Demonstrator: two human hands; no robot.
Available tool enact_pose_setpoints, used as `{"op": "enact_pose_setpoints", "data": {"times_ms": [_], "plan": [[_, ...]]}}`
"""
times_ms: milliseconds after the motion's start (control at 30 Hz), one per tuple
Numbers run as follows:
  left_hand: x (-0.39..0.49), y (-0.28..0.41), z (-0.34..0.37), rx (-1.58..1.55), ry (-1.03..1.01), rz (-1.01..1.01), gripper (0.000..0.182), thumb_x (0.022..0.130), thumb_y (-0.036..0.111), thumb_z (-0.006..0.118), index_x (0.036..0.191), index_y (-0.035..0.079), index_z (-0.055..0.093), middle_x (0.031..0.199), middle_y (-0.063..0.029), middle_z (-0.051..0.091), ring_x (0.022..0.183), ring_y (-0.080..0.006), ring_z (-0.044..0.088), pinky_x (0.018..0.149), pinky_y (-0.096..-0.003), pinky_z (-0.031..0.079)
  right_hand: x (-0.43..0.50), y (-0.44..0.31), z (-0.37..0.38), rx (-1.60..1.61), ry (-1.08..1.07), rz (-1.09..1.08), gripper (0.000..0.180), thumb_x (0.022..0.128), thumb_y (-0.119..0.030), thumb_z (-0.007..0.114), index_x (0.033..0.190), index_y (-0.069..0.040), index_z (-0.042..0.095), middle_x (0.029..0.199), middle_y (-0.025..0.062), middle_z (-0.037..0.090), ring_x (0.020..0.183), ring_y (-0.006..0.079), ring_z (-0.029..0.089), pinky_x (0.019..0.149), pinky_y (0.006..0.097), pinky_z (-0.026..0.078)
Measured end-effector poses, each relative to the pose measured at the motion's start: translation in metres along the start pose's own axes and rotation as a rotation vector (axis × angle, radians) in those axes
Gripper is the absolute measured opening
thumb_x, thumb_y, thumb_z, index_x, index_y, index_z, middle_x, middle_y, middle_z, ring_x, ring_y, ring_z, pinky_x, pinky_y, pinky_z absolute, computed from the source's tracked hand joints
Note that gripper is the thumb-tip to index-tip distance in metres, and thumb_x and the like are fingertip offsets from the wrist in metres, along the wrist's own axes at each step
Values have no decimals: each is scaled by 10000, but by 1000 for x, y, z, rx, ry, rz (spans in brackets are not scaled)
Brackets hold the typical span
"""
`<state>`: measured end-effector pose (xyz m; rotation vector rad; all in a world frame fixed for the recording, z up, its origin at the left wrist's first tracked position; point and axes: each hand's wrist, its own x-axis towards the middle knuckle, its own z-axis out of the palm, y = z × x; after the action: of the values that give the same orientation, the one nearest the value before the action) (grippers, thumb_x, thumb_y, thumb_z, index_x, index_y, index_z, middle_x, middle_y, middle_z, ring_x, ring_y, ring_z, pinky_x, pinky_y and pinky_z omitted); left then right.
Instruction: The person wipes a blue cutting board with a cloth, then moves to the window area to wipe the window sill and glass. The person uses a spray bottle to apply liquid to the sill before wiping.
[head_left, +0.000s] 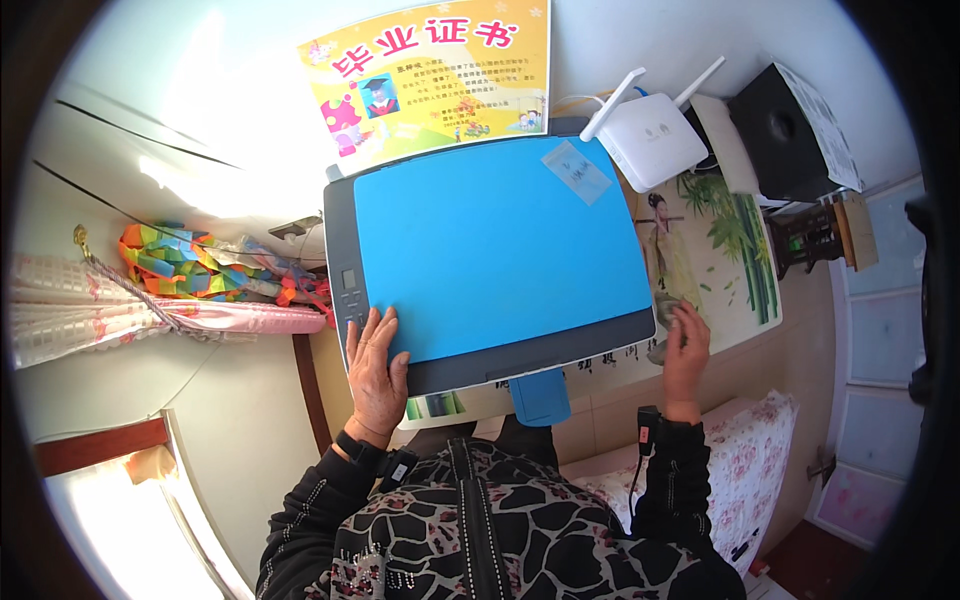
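Note:
A printer-scanner (495, 358) with a bright blue lid and dark grey frame stands before me. My left hand (377, 371) lies on its front left corner, fingers spread a little, just below the small display and buttons (349, 279). Just off the printer's right side is my right hand (686, 341), fingers curled, over a printed table mat (720, 300). A greyish patch shows by its fingertips; whether it is a held thing or part of the mat's picture is unclear. A small clear plastic bag (576, 174) bearing writing lies on the lid's far right. A blue tray flap (541, 397) juts from the front.
A yellow certificate (435, 82) leans behind the printer. A white router (651, 141) with raised antennas, a black box (784, 127) and a small wooden stand (814, 232) are at the back right. A tied curtain (247, 315) hangs left; a flowered cloth (750, 457) covers something lower right.

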<state>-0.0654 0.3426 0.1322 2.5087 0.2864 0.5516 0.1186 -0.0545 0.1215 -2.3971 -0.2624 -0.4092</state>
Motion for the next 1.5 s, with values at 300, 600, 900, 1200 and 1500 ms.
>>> {"op": "enact_pose_setpoints", "data": {"times_ms": [300, 600, 900, 1200, 1500], "plan": [[0, 0, 0, 14, 1, 4, 379, 1032, 257, 550, 1316, 8, 574, 1389, -167, 612, 1392, -374, 488, 1208, -548, 253, 3, -22, 9, 650, 62, 441, 331, 1080, -169, 480, 1355, 0, 555, 1296, 84, 619, 1144, 156, 565, 998, 308, 456], [0, 1, 0, 29, -10, -1, 368, 1024, 249, 561, 1303, 10, 575, 1382, -170, 616, 1390, -381, 489, 1206, -551, 255, -1, -47, 36, 116, 54, 35, 470, 1012, -73, 549, 1467, -15, 447, 1467, 188, 475, 1370, 360, 456, 1118, 445, 392], [1, 2, 0, 31, -16, 3, 357, 1020, 243, 565, 1287, 6, 578, 1381, -176, 615, 1380, -394, 496, 1200, -556, 264, -11, -59, 42, -71, -55, -142, 476, 949, -37, 616, 1413, -17, 515, 1476, 175, 476, 1357, 367, 461, 1112, 441, 399], [1, 2, 0, 42, -21, 8, 331, 991, 180, 594, 1277, 14, 577, 1387, -171, 610, 1381, -393, 494, 1199, -562, 269, -19, -47, 22, 28, -87, -135, 344, 858, 26, 627, 1199, -11, 601, 1343, 136, 551, 1225, 366, 524, 1041, 466, 439], [1, 2, 2, 42, -16, 13, 309, 1006, 188, 583, 1261, 13, 588, 1397, -171, 603, 1383, -393, 491, 1196, -556, 279, -43, -102, 33, 53, -312, -328, 363, 728, -12, 688, 1085, -42, 623, 1172, 98, 600, 1121, 348, 552, 958, 464, 477]]}}
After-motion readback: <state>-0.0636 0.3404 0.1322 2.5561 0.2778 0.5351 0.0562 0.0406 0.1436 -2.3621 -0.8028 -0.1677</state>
